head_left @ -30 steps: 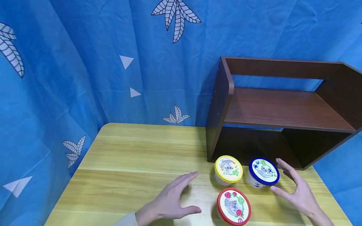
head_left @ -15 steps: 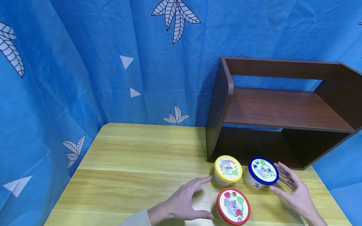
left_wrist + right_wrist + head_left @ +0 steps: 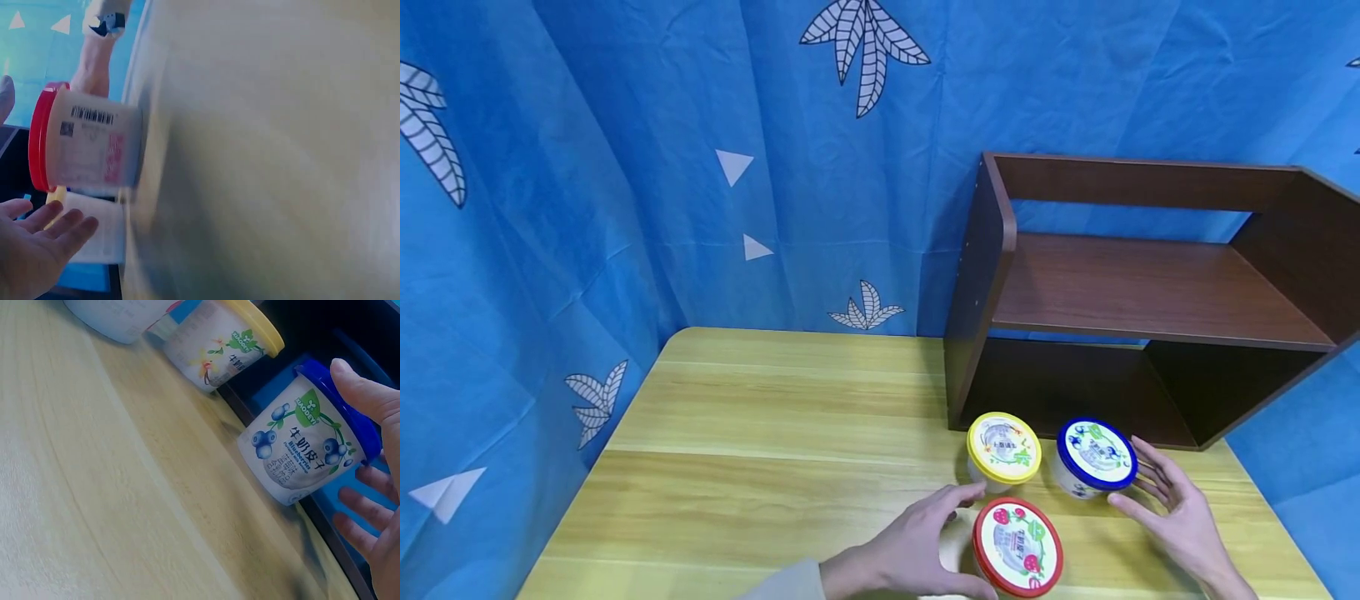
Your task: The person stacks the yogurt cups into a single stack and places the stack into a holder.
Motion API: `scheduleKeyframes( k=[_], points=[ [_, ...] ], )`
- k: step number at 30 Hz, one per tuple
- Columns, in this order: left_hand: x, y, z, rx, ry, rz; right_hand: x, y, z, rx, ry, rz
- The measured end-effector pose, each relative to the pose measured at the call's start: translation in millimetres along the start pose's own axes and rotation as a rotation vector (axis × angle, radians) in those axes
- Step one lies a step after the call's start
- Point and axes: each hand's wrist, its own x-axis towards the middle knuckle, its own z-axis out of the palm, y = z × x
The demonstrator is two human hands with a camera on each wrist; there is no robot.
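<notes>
- Plainly, we have both hands out over a pale yellow wood-grain table [image 3: 760, 417], with long planks stretching from the left hand to the table's left edge.
- Our left hand [image 3: 917, 546] stands beside a round white tub with a red-rimmed strawberry lid [image 3: 1018, 547]; thumb and fingers are spread around its left side, and we cannot tell whether they touch it.
- Our right hand [image 3: 1176, 517] spreads thumb and fingers about the right side of a round white tub with a blue-rimmed blueberry lid [image 3: 1097, 457]; contact is uncertain. Only a narrow strip of table separates this hand from the right edge.
- Between the left fingertips and a dark brown two-tier shelf unit [image 3: 1165, 283] we see a round white tub with a yellow-rimmed lid [image 3: 1004, 448], a slim gap from the blue-rimmed tub, which stands just before the lower opening.
- Since the earlier frames, our left hand has moved right, to the red-rimmed tub; all three tubs remain in place.
</notes>
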Motion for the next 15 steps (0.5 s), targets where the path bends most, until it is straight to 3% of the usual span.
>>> scheduleKeyframes(
  k=[6, 15],
  points=[
    [1.1, 3.0, 7.8, -0.189, -0.047, -0.123, 0.2, 2, 2, -0.019, -0.006, 0.017],
    [4.8, -0.3, 19.2, -0.240, -0.034, -0.127, 1.8, 3, 2, -0.095, -0.026, 0.103]
  ],
)
